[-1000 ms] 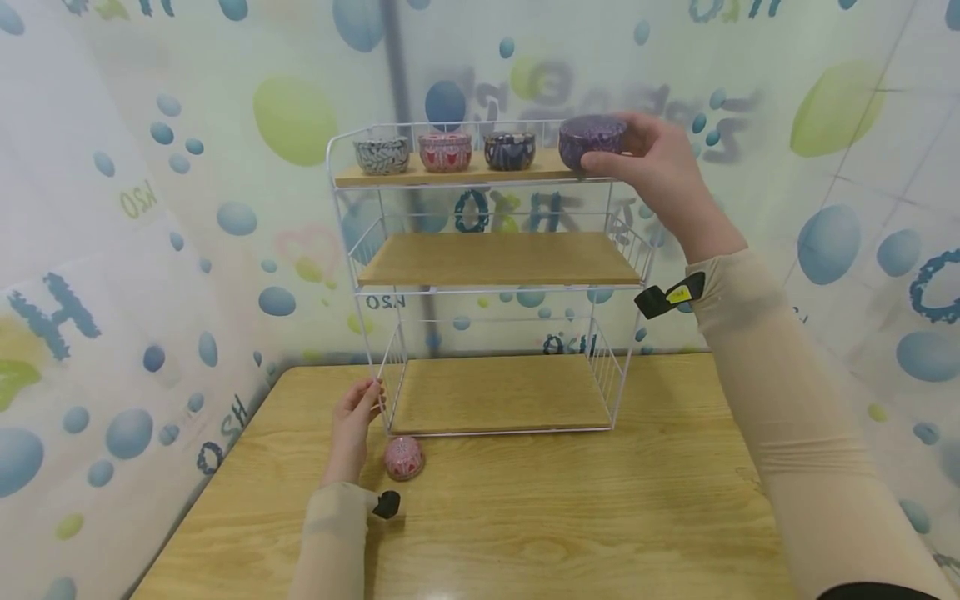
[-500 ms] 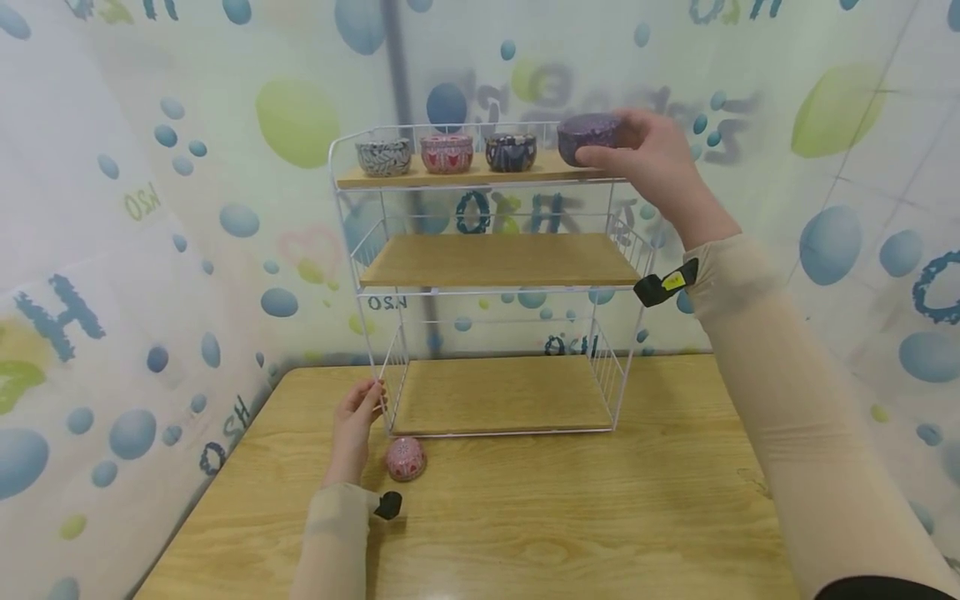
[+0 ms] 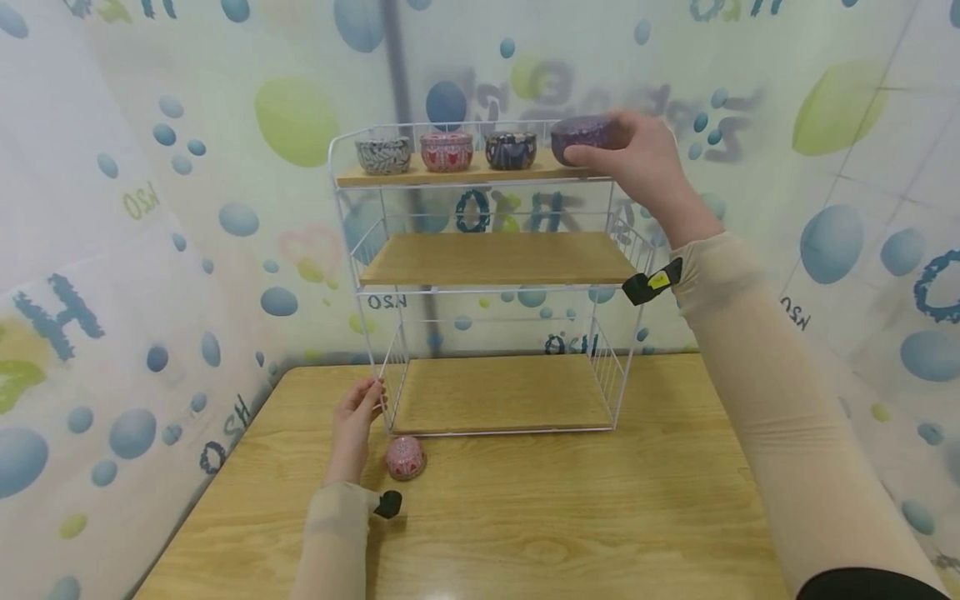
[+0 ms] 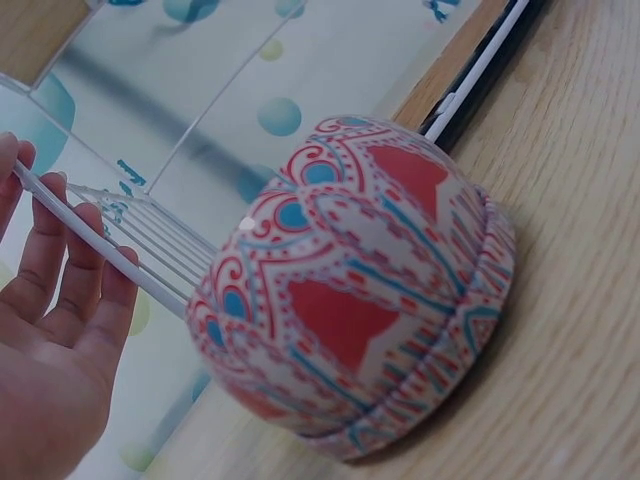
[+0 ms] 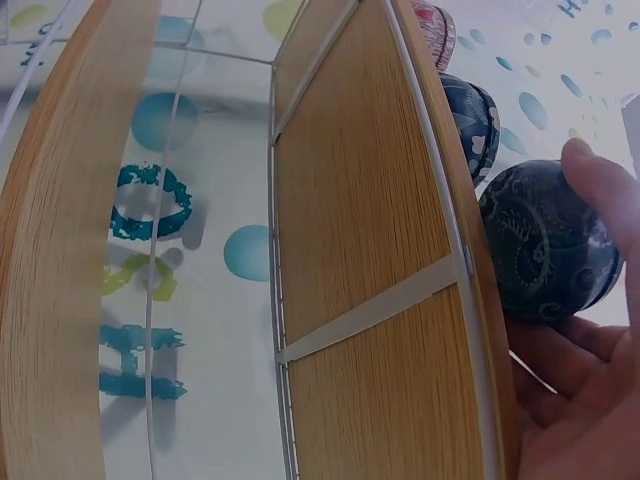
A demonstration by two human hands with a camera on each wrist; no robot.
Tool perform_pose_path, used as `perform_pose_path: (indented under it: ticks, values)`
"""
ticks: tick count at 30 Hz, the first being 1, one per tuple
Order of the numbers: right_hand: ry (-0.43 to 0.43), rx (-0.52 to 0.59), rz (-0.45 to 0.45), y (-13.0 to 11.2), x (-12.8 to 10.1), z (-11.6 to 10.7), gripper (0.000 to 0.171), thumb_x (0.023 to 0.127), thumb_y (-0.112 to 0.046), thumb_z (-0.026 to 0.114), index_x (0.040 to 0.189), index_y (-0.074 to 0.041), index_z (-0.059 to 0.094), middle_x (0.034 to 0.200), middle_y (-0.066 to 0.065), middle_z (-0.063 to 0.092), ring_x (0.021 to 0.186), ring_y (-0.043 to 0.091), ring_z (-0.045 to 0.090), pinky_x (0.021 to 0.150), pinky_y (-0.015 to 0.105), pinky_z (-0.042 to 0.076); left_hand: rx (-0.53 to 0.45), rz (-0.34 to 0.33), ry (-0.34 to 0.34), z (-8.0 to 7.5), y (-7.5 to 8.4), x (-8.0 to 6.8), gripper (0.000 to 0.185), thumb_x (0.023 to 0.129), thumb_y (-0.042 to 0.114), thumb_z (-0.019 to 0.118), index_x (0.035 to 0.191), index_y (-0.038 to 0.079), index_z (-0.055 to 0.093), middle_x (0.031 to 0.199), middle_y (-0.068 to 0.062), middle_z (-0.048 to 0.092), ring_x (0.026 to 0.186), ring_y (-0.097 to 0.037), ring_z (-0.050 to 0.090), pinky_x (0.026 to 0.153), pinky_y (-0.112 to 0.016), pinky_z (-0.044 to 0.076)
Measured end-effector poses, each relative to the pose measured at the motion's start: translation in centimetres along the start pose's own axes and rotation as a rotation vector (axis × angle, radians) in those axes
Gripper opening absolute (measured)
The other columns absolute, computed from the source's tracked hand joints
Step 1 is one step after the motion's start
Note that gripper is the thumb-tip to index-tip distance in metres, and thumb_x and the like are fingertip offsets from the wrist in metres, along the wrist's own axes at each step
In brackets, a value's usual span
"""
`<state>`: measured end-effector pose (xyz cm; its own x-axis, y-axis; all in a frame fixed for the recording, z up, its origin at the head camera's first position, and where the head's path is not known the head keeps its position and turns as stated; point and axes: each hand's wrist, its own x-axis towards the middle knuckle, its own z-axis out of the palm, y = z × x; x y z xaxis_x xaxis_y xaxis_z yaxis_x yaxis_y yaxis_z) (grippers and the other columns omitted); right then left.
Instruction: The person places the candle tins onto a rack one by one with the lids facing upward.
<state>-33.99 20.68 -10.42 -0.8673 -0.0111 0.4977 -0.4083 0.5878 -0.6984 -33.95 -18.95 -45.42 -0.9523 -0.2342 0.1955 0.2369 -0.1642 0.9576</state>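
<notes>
My right hand (image 3: pixel 651 167) grips a dark purple patterned round tin (image 3: pixel 579 140) between thumb and fingers, at the right end of the rack's top shelf. In the right wrist view that tin (image 5: pixel 545 240) is beside the shelf edge; I cannot tell whether its base touches the board. My left hand (image 3: pixel 356 421) holds the white wire side of the rack (image 3: pixel 495 289) low at the front left corner, fingers around the wire in the left wrist view. Near that hand, a pink-and-red patterned tin (image 3: pixel 405 458) sits on the table, its domed side up.
On the top shelf (image 3: pixel 450 177) stand a black-and-white tin (image 3: pixel 383 156), a red-patterned tin (image 3: pixel 446 153) and a navy tin (image 3: pixel 511 152) in a row. Below are a middle board (image 3: pixel 498 258) and a bottom board (image 3: pixel 502 393). The rack stands on a wooden table (image 3: pixel 540 508) against a patterned wall covering.
My right hand has moved slightly left with the purple tin, closer to the navy tin. My left hand has stayed on the rack's wire.
</notes>
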Motion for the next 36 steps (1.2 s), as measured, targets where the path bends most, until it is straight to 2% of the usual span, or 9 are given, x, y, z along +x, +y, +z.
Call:
perform_pose_path:
  ticks: [7, 15, 21, 30, 36]
  values:
    - [0.022, -0.054, 0.014, -0.2, 0.0, 0.4, 0.074, 0.08, -0.055, 0.074, 0.138, -0.014, 0.052, 0.125, 0.007, 0.06, 0.11, 0.019, 0.054, 0.092, 0.034, 0.045, -0.013, -0.002, 0.002, 0.0, -0.1, 0.1, 0.014, 0.098, 0.019, 0.06, 0.103, 0.006, 0.062, 0.092, 0.001, 0.063, 0.085, -0.011, 0.059, 0.082, -0.024, 0.052]
    - [0.018, -0.136, 0.039, -0.3, 0.2, 0.6, 0.078, 0.077, -0.06, 0.073, 0.137, -0.013, 0.053, 0.124, 0.008, 0.06, 0.108, 0.02, 0.055, 0.09, 0.036, 0.046, -0.018, -0.053, -0.008, -0.2, -0.1, 0.2, 0.015, 0.099, 0.016, 0.058, 0.107, 0.004, 0.06, 0.096, -0.001, 0.062, 0.087, -0.012, 0.059, 0.084, -0.024, 0.052]
    - [-0.012, -0.193, 0.065, -0.5, 0.5, 0.5, 0.081, 0.078, -0.063, 0.07, 0.138, -0.012, 0.051, 0.125, 0.008, 0.059, 0.109, 0.02, 0.054, 0.09, 0.037, 0.047, -0.011, -0.046, -0.019, 0.1, 0.9, -0.3, 0.011, 0.099, 0.014, 0.056, 0.105, 0.005, 0.06, 0.095, 0.001, 0.062, 0.089, -0.014, 0.058, 0.088, -0.029, 0.051]
    - [-0.037, -0.25, 0.065, -1.0, 0.5, 0.5, 0.077, 0.079, -0.066, 0.066, 0.129, -0.008, 0.055, 0.114, 0.006, 0.058, 0.098, 0.021, 0.054, 0.081, 0.036, 0.047, -0.001, -0.012, -0.008, -0.2, -0.3, 0.2, 0.022, 0.098, 0.022, 0.06, 0.109, 0.003, 0.06, 0.093, 0.004, 0.062, 0.087, -0.011, 0.058, 0.083, -0.024, 0.051]
    - [-0.036, -0.244, 0.069, -1.0, 0.5, 0.4, 0.072, 0.081, -0.063, 0.066, 0.125, -0.006, 0.056, 0.108, 0.004, 0.058, 0.093, 0.02, 0.054, 0.075, 0.032, 0.046, -0.008, -0.005, -0.003, -0.1, -0.2, 0.2, 0.014, 0.097, 0.021, 0.061, 0.103, 0.008, 0.062, 0.092, 0.003, 0.063, 0.086, -0.011, 0.059, 0.08, -0.023, 0.052]
